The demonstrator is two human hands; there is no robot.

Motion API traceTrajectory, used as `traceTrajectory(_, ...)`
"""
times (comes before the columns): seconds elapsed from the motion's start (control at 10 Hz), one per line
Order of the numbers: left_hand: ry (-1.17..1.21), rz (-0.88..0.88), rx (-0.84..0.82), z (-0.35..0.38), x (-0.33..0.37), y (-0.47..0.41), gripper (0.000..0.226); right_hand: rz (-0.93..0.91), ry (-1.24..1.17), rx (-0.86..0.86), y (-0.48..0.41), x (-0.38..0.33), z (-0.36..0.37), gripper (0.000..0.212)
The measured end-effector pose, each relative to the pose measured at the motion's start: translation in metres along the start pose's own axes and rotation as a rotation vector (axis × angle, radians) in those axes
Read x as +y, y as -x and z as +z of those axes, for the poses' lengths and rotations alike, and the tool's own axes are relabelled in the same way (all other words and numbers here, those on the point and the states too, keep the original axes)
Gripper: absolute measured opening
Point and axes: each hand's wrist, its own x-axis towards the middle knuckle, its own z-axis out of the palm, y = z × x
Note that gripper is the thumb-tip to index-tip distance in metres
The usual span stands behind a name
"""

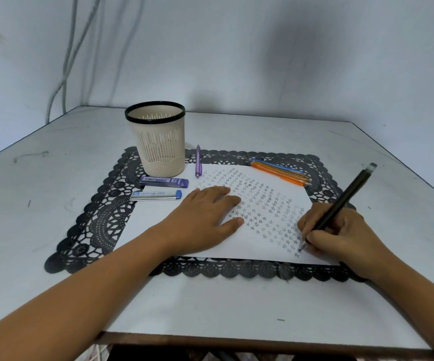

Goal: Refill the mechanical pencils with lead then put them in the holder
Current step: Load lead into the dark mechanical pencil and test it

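Scribbling stars with the black pencil

Right hand fingers pinch it, tip on the paper; left hand lies flat, fingers relaxed. Holder stands behind.

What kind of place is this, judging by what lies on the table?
Most likely a writing desk at home, though not certain: a white table against a bare wall, a black lace mat, paper filled with small drawn stars, and a beige pencil holder.

Star-marked paper — on black lace mat
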Motion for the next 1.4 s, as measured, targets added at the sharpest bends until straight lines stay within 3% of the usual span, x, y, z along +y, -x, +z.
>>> traceTrajectory(0.2, -0.003, 0.001, 0.003, 0.000, 0.000, 0.000, 0.050, -0.034, 0.081, 0.060, -0.001, -0.003, 0.002, 0.014)
traceTrajectory(0.5, -0.007, 0.007, 0.006, 0.001, -0.001, 0.000, 0.051, -0.029, 0.063, -0.019, -0.001, -0.002, 0.000, 0.011)
traceTrajectory(0.8, -0.013, 0.016, 0.026, 0.002, -0.002, -0.001, 0.051, 0.214, -0.529, -0.019, -0.016, -0.004, -0.013, 0.012)
traceTrajectory(1.0, 0.073, 0.046, 0.098, 0.003, -0.005, -0.003, 0.046, 0.304, -0.434, 0.029, -0.031, -0.015, -0.007, 0.026)
traceTrajectory(1.2, 0.358, 0.039, 0.335, -0.008, 0.003, -0.001, 0.048, 0.169, -0.232, -0.045, -0.051, -0.041, 0.018, 0.007)
traceTrajectory(1.3, 0.404, 0.062, 0.373, -0.007, 0.002, -0.002, 0.043, 0.136, -0.211, -0.050, -0.063, -0.050, 0.033, 0.007)
traceTrajectory(1.4, 0.437, 0.050, 0.398, -0.005, 0.000, -0.004, 0.023, 0.119, -0.226, -0.042, -0.072, -0.053, 0.044, 0.009)
